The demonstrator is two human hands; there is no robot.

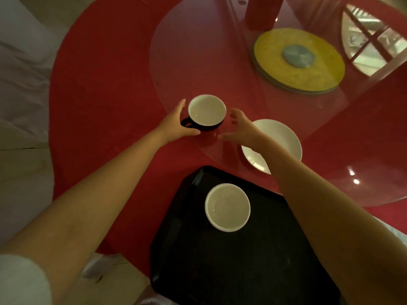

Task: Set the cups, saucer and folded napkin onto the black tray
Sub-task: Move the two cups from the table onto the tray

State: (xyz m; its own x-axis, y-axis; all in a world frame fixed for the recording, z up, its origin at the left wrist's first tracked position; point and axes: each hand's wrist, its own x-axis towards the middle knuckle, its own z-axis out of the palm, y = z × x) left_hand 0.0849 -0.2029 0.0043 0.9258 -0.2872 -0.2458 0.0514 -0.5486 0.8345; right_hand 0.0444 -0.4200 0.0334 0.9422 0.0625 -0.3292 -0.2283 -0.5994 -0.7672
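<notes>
A black cup [206, 112] with a white inside stands on the red table, its handle pointing left. My left hand [176, 123] is cupped against the cup's left side at the handle, thumb under its near edge. My right hand [239, 127] hovers open just right of the cup, fingers spread, not touching it. A white saucer [284, 137] lies to the right, partly hidden by my right forearm. A second cup [227, 206] sits on the black tray [242, 260] at the near table edge. No napkin is in view.
A round glass turntable [180, 51] covers the table's middle, with a yellow disc base [319, 69] under it. A red object [263, 12] stands at the far side. The table's left edge drops to a pale floor [22, 172].
</notes>
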